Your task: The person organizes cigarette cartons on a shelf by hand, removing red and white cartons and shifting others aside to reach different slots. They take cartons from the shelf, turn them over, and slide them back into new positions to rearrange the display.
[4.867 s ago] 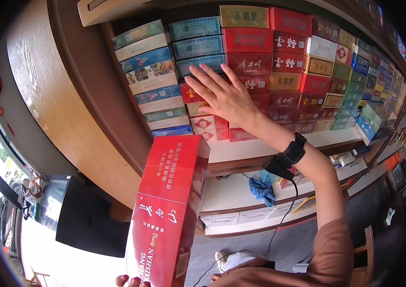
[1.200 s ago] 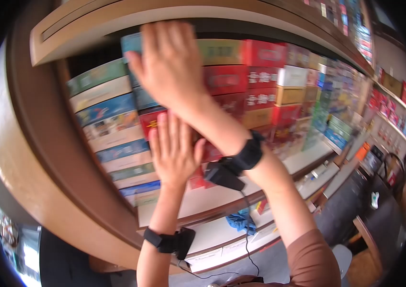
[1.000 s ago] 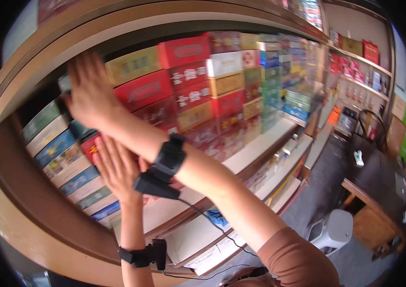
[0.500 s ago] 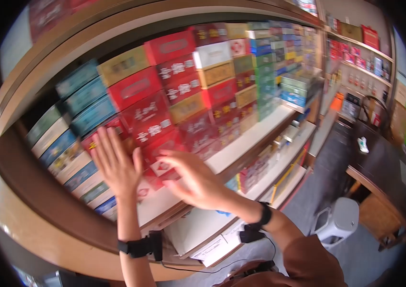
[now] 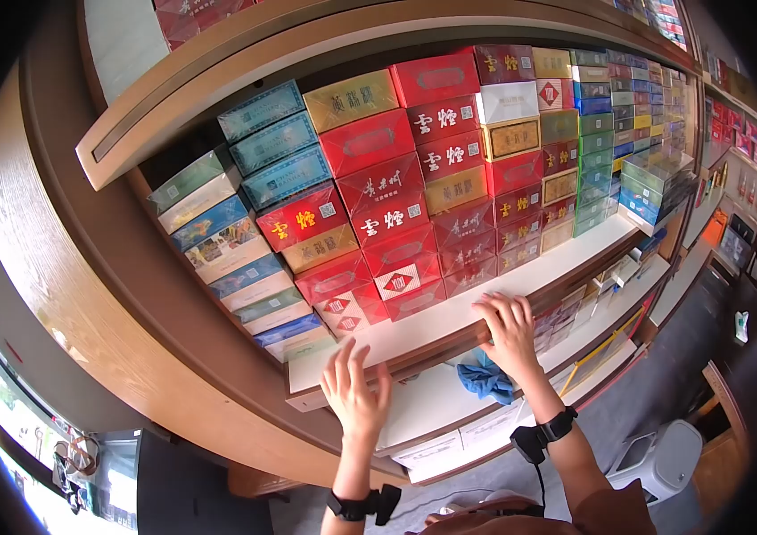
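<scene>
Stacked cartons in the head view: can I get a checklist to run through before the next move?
1. Left grip free: ok, open and holding nothing.
2. Right grip free: ok, holding nothing.
3. Right fingers clear of the shelf edge: cannot tell.
4. Teal cartons stacked: ok, three high.
5. Each stack one design: not ok, gold carton atop red carton.
6. Blue cloth off the carton shelf: ok, lower down.

"From where does the camera look?"
"The wearer's head, facing forward and down at a shelf (image 5: 436,323)."
"How near?"
"Near: left hand (image 5: 356,392) at six o'clock, right hand (image 5: 508,337) at four, the shelf receding towards two."
</scene>
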`<state>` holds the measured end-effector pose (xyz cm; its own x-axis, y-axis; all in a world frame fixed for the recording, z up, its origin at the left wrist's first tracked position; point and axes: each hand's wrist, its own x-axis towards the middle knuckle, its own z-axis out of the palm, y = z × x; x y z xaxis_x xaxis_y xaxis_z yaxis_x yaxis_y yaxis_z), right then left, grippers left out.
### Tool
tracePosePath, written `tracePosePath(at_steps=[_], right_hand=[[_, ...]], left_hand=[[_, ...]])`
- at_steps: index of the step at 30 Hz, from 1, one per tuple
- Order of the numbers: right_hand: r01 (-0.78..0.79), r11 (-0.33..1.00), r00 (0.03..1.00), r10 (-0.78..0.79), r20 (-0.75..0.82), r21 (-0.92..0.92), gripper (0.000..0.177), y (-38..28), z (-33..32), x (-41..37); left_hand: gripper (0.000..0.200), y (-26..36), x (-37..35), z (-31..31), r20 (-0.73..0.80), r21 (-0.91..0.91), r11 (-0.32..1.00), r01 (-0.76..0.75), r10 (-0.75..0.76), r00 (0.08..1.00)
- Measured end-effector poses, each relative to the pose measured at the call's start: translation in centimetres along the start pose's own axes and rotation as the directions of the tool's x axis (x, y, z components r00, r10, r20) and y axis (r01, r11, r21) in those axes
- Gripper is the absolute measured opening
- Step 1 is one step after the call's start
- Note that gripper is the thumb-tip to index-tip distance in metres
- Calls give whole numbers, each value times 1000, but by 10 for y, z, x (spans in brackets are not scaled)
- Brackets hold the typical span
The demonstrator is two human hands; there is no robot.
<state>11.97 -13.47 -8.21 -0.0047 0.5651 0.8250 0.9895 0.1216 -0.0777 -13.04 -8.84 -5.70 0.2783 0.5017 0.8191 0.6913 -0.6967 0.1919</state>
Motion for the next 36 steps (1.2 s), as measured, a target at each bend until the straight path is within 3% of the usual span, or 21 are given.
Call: tracePosePath(at_steps=[2,5,7,9,14,19,21,25,26,30,36], right_hand=[[-36,999,998,35,-61,0,51,-1,5,-1],[-43,999,996,44,-75,5,50,-4,4,-1],[-44,999,998,45,-52,25,47,-5,1,-1],[-47,997,996,52,-79,63,45,-4,3,-1],[-63,996,996,66,-59,60,41,-6,1,0],[-54,998,998,55,-36,37,53,-4,0,-2],[-44,998,998,45,-41,39,55,-3,1,-2],[-42,998,998,44,-47,48,56,-2,2,-2],[-45,998,998,47,-41,53,54,-2,1,-3],[-21,999,998,23,-61,41,47,0,3,-3],[-17,1000,998,17,-53,-15,52,-1,1,-5]], left_hand=[[54,4,-19,5,33,172,985,31,-37,999],[61,14,-15,0,68,267,963,33,-53,996],[60,11,-17,9,70,288,954,79,-104,992],[53,5,-21,17,20,390,919,51,-63,998],[48,8,-19,20,-72,321,942,101,-82,994],[51,8,-19,21,-70,304,945,118,-102,992],[64,6,-22,22,-15,310,940,144,-147,989],[61,9,-19,21,-40,330,935,130,-123,992],[48,12,-18,20,-65,335,933,128,-113,991],[47,13,-18,21,-60,359,925,124,-109,992],[51,15,-19,23,-39,387,915,115,-108,993]])
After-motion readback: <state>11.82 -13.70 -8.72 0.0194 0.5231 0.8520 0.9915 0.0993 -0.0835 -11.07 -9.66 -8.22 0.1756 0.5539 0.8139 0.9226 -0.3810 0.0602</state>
